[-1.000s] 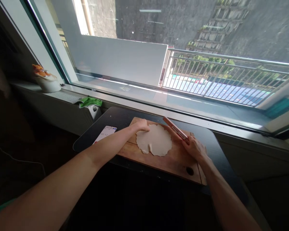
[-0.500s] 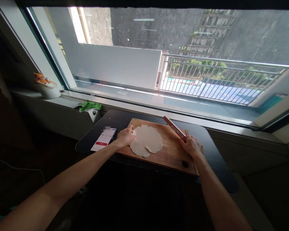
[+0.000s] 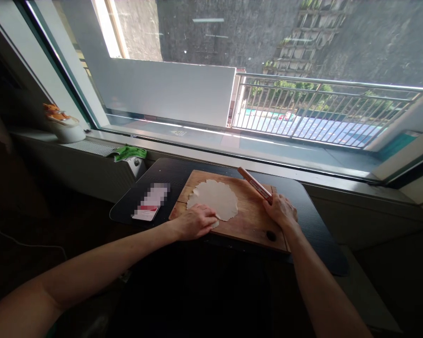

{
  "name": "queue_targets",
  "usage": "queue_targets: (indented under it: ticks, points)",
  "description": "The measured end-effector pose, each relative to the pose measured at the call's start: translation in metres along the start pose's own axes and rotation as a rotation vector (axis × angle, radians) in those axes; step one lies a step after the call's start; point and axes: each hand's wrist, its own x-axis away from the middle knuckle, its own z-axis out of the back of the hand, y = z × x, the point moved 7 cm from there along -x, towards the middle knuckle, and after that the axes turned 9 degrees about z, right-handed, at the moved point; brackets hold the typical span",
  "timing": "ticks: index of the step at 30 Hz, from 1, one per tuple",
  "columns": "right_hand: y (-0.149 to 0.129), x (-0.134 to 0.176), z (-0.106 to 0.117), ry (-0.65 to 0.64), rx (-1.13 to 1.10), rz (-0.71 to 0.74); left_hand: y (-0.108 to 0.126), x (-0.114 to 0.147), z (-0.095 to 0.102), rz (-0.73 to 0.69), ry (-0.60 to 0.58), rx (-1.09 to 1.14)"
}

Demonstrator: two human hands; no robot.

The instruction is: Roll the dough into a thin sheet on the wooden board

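A thin, roughly round sheet of dough [image 3: 215, 197] with ragged edges lies flat on a wooden cutting board [image 3: 248, 223]. My left hand [image 3: 196, 220] is at its near edge, fingers drawn together on the dough; a small flap shows below the fingertips. On the board's right side, my right hand [image 3: 282, 210] is closed round one end of a reddish-brown rolling pin [image 3: 254, 184] with a printed label. The pin slants up and away to the left, apart from the dough. The fingers hide its gripped end.
The board rests on a dark table [image 3: 151, 176] with rounded corners. A phone [image 3: 151, 202] lies left of the board. Beyond the table are a radiator [image 3: 102, 164] with a green cloth [image 3: 130, 152], a white pot [image 3: 66, 129] and a large window with a railing outside.
My left hand has moved from the dough's left edge to its near edge, towards me and to the right. The right hand still holds the rolling pin in about the same place.
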Motion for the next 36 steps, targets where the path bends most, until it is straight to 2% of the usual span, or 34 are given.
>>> queue_targets:
  ticks: [4, 9, 13, 17, 21, 23, 25, 29, 31, 34, 36]
  points:
    - [0.000, 0.000, 0.001, 0.032, -0.016, 0.006, 0.002, -0.007, 0.003, -0.058, -0.003, -0.061]
    - [0.001, -0.001, -0.002, 0.038, -0.008, -0.006, 0.006, -0.017, -0.001, -0.037, 0.033, -0.128]
    - [-0.001, 0.000, -0.003, 0.029, -0.002, 0.001, -0.001, -0.012, -0.005, 0.046, 0.028, -0.026]
    - [-0.001, 0.000, 0.000, 0.055, -0.007, 0.015, 0.000, -0.005, 0.000, 0.085, 0.011, 0.081]
    - [-0.003, 0.002, 0.002, 0.035, -0.017, 0.040, 0.010, 0.000, 0.007, 0.030, -0.021, 0.154]
    - [-0.010, 0.005, 0.001, 0.021, -0.035, 0.097, 0.007, -0.003, 0.010, 0.016, -0.050, 0.198]
    - [-0.022, 0.010, 0.002, 0.027, -0.035, 0.209, -0.011, -0.013, 0.017, 0.094, -0.028, 0.200]
    - [-0.056, 0.012, 0.007, 0.021, 0.025, 0.506, -0.077, -0.052, 0.040, 0.513, 0.167, 0.072]
    - [-0.071, 0.008, 0.010, 0.002, -0.006, 0.604, -0.094, -0.075, 0.040, 0.623, 0.182, 0.024]
    - [-0.084, 0.000, 0.014, 0.063, -0.126, 0.546, -0.087, -0.098, 0.020, 0.606, 0.128, 0.022]
    - [-0.088, 0.002, 0.009, 0.112, -0.156, 0.471, -0.074, -0.095, 0.004, 0.604, 0.108, 0.034]
